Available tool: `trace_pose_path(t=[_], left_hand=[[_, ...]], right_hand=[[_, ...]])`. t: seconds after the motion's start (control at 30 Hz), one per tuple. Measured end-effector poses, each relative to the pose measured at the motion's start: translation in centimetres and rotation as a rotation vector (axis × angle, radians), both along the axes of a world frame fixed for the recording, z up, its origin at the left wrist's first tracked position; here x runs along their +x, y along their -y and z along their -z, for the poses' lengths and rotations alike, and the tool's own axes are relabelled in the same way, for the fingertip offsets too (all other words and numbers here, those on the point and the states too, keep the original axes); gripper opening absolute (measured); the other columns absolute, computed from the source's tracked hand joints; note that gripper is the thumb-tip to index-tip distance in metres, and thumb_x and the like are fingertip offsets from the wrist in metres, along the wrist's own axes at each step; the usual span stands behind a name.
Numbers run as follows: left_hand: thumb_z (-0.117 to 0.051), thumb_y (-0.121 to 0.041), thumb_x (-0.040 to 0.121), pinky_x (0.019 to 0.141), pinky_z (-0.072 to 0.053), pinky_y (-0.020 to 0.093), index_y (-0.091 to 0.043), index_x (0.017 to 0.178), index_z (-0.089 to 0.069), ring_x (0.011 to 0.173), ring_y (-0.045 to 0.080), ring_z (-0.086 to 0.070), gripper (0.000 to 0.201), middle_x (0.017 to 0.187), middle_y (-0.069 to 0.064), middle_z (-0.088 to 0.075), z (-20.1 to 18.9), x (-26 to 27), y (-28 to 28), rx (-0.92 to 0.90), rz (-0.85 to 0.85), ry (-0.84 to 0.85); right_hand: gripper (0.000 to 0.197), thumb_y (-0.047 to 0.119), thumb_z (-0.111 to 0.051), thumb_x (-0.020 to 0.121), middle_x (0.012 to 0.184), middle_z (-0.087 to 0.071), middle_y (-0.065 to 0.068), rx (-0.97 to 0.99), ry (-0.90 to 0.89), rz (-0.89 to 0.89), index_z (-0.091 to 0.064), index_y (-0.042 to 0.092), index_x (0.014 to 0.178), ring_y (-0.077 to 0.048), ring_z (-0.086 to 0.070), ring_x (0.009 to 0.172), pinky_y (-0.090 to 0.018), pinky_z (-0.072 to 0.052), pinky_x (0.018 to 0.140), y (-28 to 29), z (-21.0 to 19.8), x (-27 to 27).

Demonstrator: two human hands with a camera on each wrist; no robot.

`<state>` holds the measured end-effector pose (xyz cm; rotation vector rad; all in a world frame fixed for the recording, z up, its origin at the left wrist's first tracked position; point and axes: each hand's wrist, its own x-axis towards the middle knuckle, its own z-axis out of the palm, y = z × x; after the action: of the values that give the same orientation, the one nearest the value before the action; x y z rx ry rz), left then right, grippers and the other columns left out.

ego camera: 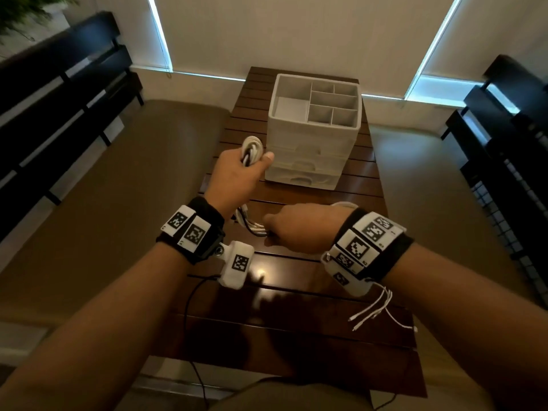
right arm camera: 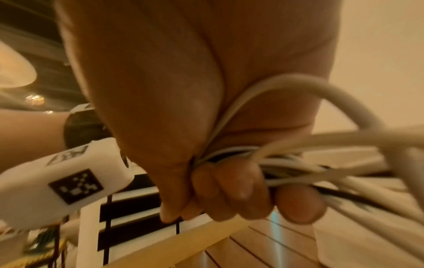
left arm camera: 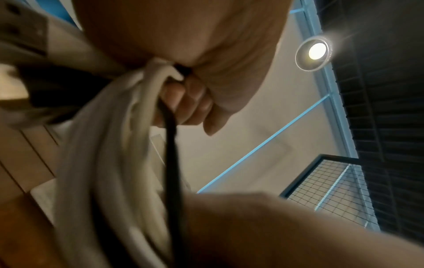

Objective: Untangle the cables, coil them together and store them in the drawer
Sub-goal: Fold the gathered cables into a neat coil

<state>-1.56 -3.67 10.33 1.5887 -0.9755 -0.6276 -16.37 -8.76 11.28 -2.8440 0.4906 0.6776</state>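
A bundle of white cables with one black cable (ego camera: 252, 149) is stretched between my two hands above the wooden table (ego camera: 296, 262). My left hand (ego camera: 240, 176) grips the far looped end, just left of the white drawer unit (ego camera: 314, 137). In the left wrist view the cables (left arm camera: 110, 145) hang down from that fist (left arm camera: 183, 101). My right hand (ego camera: 293, 226) grips the near end of the bundle (ego camera: 255, 228). The right wrist view shows its fingers (right arm camera: 231, 190) curled round the white and black strands (right arm camera: 286, 163). Loose white cable ends (ego camera: 373, 310) trail past my right wrist.
The drawer unit has an open divided tray on top (ego camera: 323, 99) and shut drawers with handles on its front (ego camera: 302, 176). Dark slatted benches stand at the left (ego camera: 59, 99) and right (ego camera: 510, 143). A thin black wire (ego camera: 189, 307) hangs off the table's near left edge.
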Motion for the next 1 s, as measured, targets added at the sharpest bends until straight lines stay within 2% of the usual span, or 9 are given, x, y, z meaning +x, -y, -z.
trace_pose_path(t=[0.13,0.27,0.37,0.4,0.47,0.6,0.73,0.87,1.0], left_hand=[[-0.07,-0.034,0.1,0.054,-0.029,0.032,-0.022,0.06,-0.04,0.051,0.011,-0.03,0.051,0.055,-0.005,-0.035,-0.1,-0.5,0.3,0.046,0.069,0.124],[-0.069,-0.035,0.1,0.055,-0.04,0.032,-0.017,0.064,-0.054,0.052,0.012,-0.046,0.043,0.057,-0.002,-0.051,0.9,-1.5,0.1,0.087,0.093,0.061],[-0.067,-0.04,0.101,0.063,-0.057,0.05,0.001,0.082,-0.069,0.068,0.036,-0.069,0.046,0.075,0.021,-0.071,1.5,-2.4,0.0,0.086,0.075,-0.058],[-0.066,-0.042,0.101,0.07,-0.059,0.053,0.004,0.086,-0.07,0.077,0.038,-0.072,0.049,0.081,0.024,-0.072,1.5,-2.6,0.0,0.082,0.065,-0.071],[-0.065,-0.046,0.101,0.076,-0.06,0.054,0.007,0.089,-0.069,0.078,0.035,-0.074,0.055,0.083,0.026,-0.073,1.3,-2.7,0.1,0.073,0.057,-0.085],[-0.064,-0.053,0.1,0.082,-0.058,0.056,0.007,0.09,-0.068,0.085,0.041,-0.072,0.061,0.085,0.025,-0.073,0.8,-2.5,0.1,0.086,0.081,-0.071],[-0.062,-0.053,0.1,0.073,-0.056,0.044,-0.012,0.074,-0.065,0.066,0.02,-0.066,0.049,0.066,0.004,-0.069,0.6,-2.6,0.1,0.077,0.069,-0.062],[-0.058,-0.049,0.103,0.065,-0.053,0.026,-0.018,0.073,-0.062,0.062,0.008,-0.066,0.044,0.066,-0.003,-0.068,0.6,-2.8,-0.4,0.038,0.13,-0.04],[-0.057,-0.044,0.104,0.068,-0.056,0.027,-0.012,0.082,-0.067,0.069,0.014,-0.071,0.04,0.075,0.004,-0.073,0.4,-2.4,-0.9,0.016,0.225,-0.092]], right_hand=[[0.032,0.035,-0.051,0.108,0.112,-0.067,-0.01,-0.125,-0.019,-0.092,-0.06,0.012,0.128,-0.022,-0.056,0.084,-0.035,-0.041,0.073,0.3,-2.1,0.8],[0.028,0.017,-0.059,0.102,0.121,-0.067,-0.015,-0.085,0.134,-0.012,-0.066,0.006,0.128,-0.034,-0.065,0.109,-0.035,-0.046,0.083,1.3,-2.4,0.8],[0.029,0.014,-0.065,0.099,0.125,-0.066,-0.014,-0.044,0.21,0.065,-0.069,0.005,0.126,-0.031,-0.065,0.112,-0.041,-0.05,0.099,1.9,-2.6,0.4],[0.027,0.015,-0.065,0.099,0.122,-0.067,-0.013,-0.056,0.212,0.092,-0.069,0.006,0.124,-0.029,-0.065,0.108,-0.041,-0.052,0.098,2.0,-2.7,0.2],[0.024,0.019,-0.069,0.096,0.112,-0.069,-0.009,-0.063,0.25,0.12,-0.071,0.009,0.118,-0.024,-0.066,0.096,-0.035,-0.054,0.087,2.1,-2.9,0.0],[0.03,0.025,-0.079,0.089,0.099,-0.067,-0.002,-0.062,0.328,0.153,-0.072,0.012,0.116,-0.014,-0.057,0.082,-0.026,-0.046,0.075,2.0,-3.0,-0.2],[0.018,0.023,-0.079,0.088,0.085,-0.056,-0.002,-0.134,0.311,0.197,-0.065,0.015,0.097,-0.02,-0.054,0.075,-0.031,-0.041,0.069,2.3,-3.1,0.0],[0.03,0.027,-0.082,0.085,0.087,-0.06,-0.002,-0.146,0.31,0.236,-0.053,0.021,0.089,-0.018,-0.053,0.071,-0.031,-0.041,0.067,2.6,-3.2,-0.1],[0.062,0.031,-0.092,0.073,0.094,-0.063,-0.003,-0.076,0.379,0.304,-0.048,0.015,0.113,-0.023,-0.061,0.079,-0.037,-0.053,0.07,2.8,-2.9,-0.5]])
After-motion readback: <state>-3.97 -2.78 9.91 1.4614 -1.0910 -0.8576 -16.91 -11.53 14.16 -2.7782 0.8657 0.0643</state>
